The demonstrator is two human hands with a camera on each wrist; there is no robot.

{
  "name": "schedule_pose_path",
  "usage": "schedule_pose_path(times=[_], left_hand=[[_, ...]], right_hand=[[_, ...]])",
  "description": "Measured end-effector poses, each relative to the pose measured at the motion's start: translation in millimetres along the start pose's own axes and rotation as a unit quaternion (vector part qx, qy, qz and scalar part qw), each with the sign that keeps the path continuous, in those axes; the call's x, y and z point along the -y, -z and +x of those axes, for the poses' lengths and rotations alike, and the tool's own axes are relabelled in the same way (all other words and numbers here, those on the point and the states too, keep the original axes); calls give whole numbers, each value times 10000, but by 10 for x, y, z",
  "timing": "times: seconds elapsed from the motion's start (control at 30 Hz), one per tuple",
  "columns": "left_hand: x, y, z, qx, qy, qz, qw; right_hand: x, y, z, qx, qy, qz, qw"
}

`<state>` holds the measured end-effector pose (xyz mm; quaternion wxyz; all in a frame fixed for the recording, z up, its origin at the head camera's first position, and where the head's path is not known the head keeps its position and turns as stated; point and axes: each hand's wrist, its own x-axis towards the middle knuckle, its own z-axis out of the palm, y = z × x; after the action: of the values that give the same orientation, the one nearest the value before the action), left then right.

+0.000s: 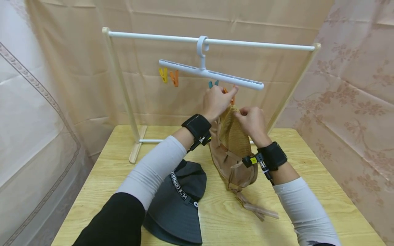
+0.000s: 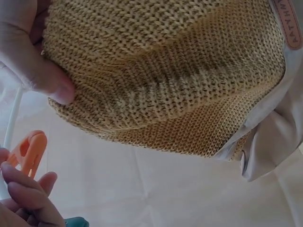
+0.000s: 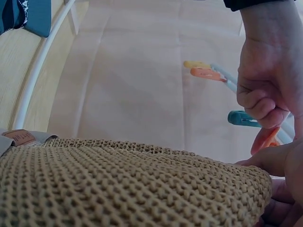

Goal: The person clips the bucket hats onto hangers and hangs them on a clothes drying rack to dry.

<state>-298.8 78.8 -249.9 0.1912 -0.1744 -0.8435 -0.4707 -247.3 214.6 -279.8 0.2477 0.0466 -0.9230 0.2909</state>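
My left hand (image 1: 215, 102) is up at the right half of a white hanger (image 1: 234, 79) and pinches an orange clothespin (image 2: 32, 153) there. Just below, my right hand (image 1: 253, 123) pinches the crown of a tan knit sun hat (image 1: 236, 136) between thumb and fingers. The hat's smooth beige brim and its ties hang down toward the table. In the left wrist view, the clothespin and the knit crown (image 2: 156, 90) are apart. A teal clothespin (image 3: 243, 118) hangs beside my left hand.
The hanger hooks over the white rail of a rack (image 1: 154, 36). Yellow (image 1: 163, 75) and orange (image 1: 174, 78) clothespins hang from its left end. A dark grey cap-like hat (image 1: 175, 218) with a lettered band lies on the wooden table (image 1: 101, 191).
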Motion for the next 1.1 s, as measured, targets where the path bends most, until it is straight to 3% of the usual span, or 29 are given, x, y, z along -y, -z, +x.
schedule_pose_path(times=[0.33,0.47,0.7,1.1], left_hand=[[-40,-35,67,224,131,-33,9997],[-48,-37,75,211,35,-10,9998],[-93,-23,87,30,-458,286,9985],[-153,2,88,-169,-607,579,9963]], right_hand=[[-28,-92,11,-469,354,-4,9983],[-17,-150,17,-794,675,-86,9945],[7,-223,57,-1457,1065,-149,9835],[40,-211,64,-2158,1159,132,9694]])
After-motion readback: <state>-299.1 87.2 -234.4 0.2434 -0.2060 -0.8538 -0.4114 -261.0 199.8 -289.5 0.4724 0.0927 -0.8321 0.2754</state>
